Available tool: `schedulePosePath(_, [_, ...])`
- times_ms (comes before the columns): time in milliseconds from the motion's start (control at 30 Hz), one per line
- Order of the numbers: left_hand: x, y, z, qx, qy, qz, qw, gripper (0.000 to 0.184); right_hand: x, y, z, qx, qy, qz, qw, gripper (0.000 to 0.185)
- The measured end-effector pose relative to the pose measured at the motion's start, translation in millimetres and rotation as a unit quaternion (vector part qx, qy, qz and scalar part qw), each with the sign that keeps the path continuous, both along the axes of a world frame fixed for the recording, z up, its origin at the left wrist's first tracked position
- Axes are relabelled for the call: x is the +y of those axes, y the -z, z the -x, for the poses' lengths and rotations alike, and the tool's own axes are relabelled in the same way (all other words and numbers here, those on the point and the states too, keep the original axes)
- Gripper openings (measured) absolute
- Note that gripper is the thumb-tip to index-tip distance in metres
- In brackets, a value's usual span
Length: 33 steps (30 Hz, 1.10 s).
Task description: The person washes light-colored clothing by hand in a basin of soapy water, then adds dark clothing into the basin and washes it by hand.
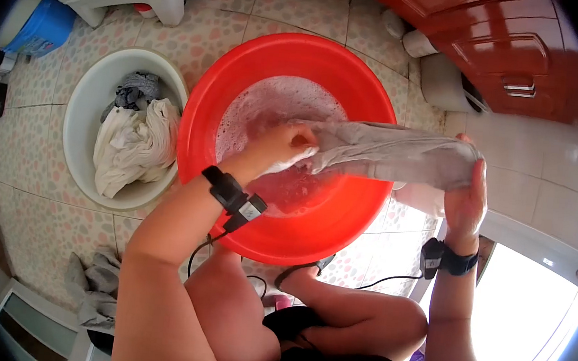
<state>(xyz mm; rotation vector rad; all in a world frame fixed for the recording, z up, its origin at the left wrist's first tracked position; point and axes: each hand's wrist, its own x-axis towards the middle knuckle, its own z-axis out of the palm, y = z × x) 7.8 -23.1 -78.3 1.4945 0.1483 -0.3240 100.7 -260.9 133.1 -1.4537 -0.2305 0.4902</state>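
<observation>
A wet, light grey piece of fabric (389, 148), its garment type unclear, is stretched sideways above the red basin (275, 249). My left hand (284, 146) is closed around its left end, over the soapy water (276, 99). At the other end, beyond the basin's right rim, my right hand (467, 198) holds the fabric with the thumb showing on the near side. The remaining right fingers are mostly hidden by the cloth. Both wrists wear black strapped devices with cables.
Left of the basin, a white tub (75, 125) holds cream cloth (136, 141) and dark grey cloth (138, 89). Grey fabric (94, 283) lies on the tiled floor at lower left. A blue bucket (46, 26) stands upper left; red cabinets (496, 54) are upper right.
</observation>
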Motion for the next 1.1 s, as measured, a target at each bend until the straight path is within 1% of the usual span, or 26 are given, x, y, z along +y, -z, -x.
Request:
schedulePosePath(33, [-3.1, -1.7, 2.6, -0.039, -0.023, -0.166, 0.985, 0.016, -8.3, -2.7, 3.1, 0.018, -0.010, -0.008, 1.000, 0.048])
schedulePosePath(67, [-7.3, -1.4, 4.5, -0.040, -0.026, -0.165, 0.985, 0.016, -16.3, -4.7, 5.8, 0.016, -0.013, -0.006, 1.000, 0.048])
schedulePosePath(133, [-18.4, 9.5, 6.0, -0.017, 0.064, -0.305, 0.950, 0.023, -27.9, -9.2, 11.9, 0.071, -0.005, -0.014, 0.997, 0.050])
schedulePosePath(167, [-29.1, 33.5, 4.3, -0.065, 0.106, -0.207, 0.970, 0.029, -28.1, -11.9, 15.5, 0.081, -0.009, -0.004, 0.997, 0.052])
schedulePosePath(200, [-28.7, 19.1, 5.3, -0.067, 0.103, -0.206, 0.971, 0.029, -28.2, -13.6, 18.0, 0.079, -0.012, -0.002, 0.997, 0.052])
schedulePosePath(267, [-29.2, -25.9, 13.2, -0.033, 0.022, -0.021, 0.999, 0.036, -28.6, -16.4, 22.6, 0.074, 0.010, 0.088, 0.993, 0.050])
schedulePosePath(300, [-35.0, -27.7, 16.8, -0.051, 0.000, -0.153, 0.987, 0.043, -23.0, -23.3, 28.7, 0.059, 0.010, 0.129, 0.990, 0.049])
schedulePosePath(333, [-38.5, -29.7, 17.1, -0.054, -0.002, -0.151, 0.987, 0.043, -21.3, -28.9, 33.6, 0.055, 0.010, 0.131, 0.990, 0.049])
schedulePosePath(400, [-41.5, -33.3, 16.0, -0.104, -0.047, -0.200, 0.973, 0.044, -20.1, -36.5, 41.7, 0.015, -0.002, 0.157, 0.987, 0.047])
schedulePosePath(433, [-41.0, -33.4, 14.8, -0.107, -0.049, -0.199, 0.973, 0.044, -23.8, -38.0, 42.6, 0.007, 0.013, 0.151, 0.988, 0.047])
schedulePosePath(467, [-41.1, -32.7, 13.6, -0.128, -0.070, -0.063, 0.987, 0.043, -22.6, -39.9, 41.9, 0.004, 0.012, 0.152, 0.988, 0.047])
schedulePosePath(500, [-41.4, -31.8, 12.4, -0.147, -0.089, 0.075, 0.982, 0.042, -21.3, -42.0, 41.1, -0.023, 0.003, 0.113, 0.993, 0.047])
schedulePosePath(533, [-38.0, -28.2, 8.5, -0.149, -0.089, 0.076, 0.982, 0.042, -20.6, -43.9, 40.4, -0.050, -0.005, 0.074, 0.996, 0.047])
schedulePosePath(567, [-31.8, -23.0, 2.9, -0.069, -0.065, 0.210, 0.973, 0.040, -20.9, -42.0, 39.1, -0.028, 0.032, 0.027, 0.999, 0.045])
schedulePosePath(600, [-26.6, -28.1, 0.3, 0.013, -0.039, 0.338, 0.940, 0.039, -21.8, -40.8, 36.0, -0.030, 0.035, 0.028, 0.999, 0.045])
schedulePosePath(633, [-23.0, -41.6, 4.9, 0.071, -0.057, 0.506, 0.858, 0.039, -22.3, -38.8, 31.0, 0.009, 0.034, -0.006, 0.999, 0.044])
schedulePosePath(667, [-21.3, -40.2, 6.8, 0.072, -0.055, 0.505, 0.858, 0.039, -23.0, -35.5, 26.4, 0.049, 0.033, -0.042, 0.997, 0.044])
schedulePosePath(733, [-17.8, -33.5, 11.4, 0.201, 0.044, 0.601, 0.772, 0.039, -25.7, -23.7, 18.3, 0.067, 0.060, -0.035, 0.995, 0.042])
schedulePosePath(767, [-23.7, -31.7, 15.6, 0.201, 0.007, 0.572, 0.795, 0.040, -28.3, -17.9, 15.5, 0.086, 0.084, -0.026, 0.992, 0.041])
schedulePosePath(800, [-25.5, -28.3, 16.6, 0.201, 0.007, 0.573, 0.795, 0.040, -32.1, -14.2, 14.0, 0.086, 0.084, -0.026, 0.992, 0.041])
schedulePosePath(833, [-26.3, -24.9, 17.5, 0.065, -0.035, 0.380, 0.922, 0.042, -37.1, -11.0, 11.7, 0.101, 0.096, -0.002, 0.990, 0.038])
schedulePosePath(867, [-26.5, -21.4, 18.1, -0.076, -0.076, 0.159, 0.981, 0.044, -44.8, -5.4, 8.4, 0.115, 0.108, 0.022, 0.987, 0.036])
schedulePosePath(900, [-23.2, -23.2, 16.2, -0.077, -0.084, 0.126, 0.986, 0.051, -44.3, 3.9, 10.4, -0.096, 0.055, 0.221, 0.969, 0.035])
schedulePosePath(933, [-20.8, -25.3, 16.3, -0.077, -0.084, 0.126, 0.985, 0.051, -44.8, 3.2, 10.3, -0.096, 0.054, 0.221, 0.969, 0.035])
schedulePosePath(1000, [-14.0, -33.8, 16.9, -0.211, -0.168, -0.041, 0.962, 0.045, -35.1, -3.0, 13.3, 0.029, 0.081, 0.096, 0.992, 0.038])
schedulePosePath(1100, [-5.1, -54.4, 16.5, -0.214, -0.197, -0.045, 0.956, 0.045, -35.4, 0.4, 10.4, 0.067, 0.119, 0.062, 0.989, 0.042])
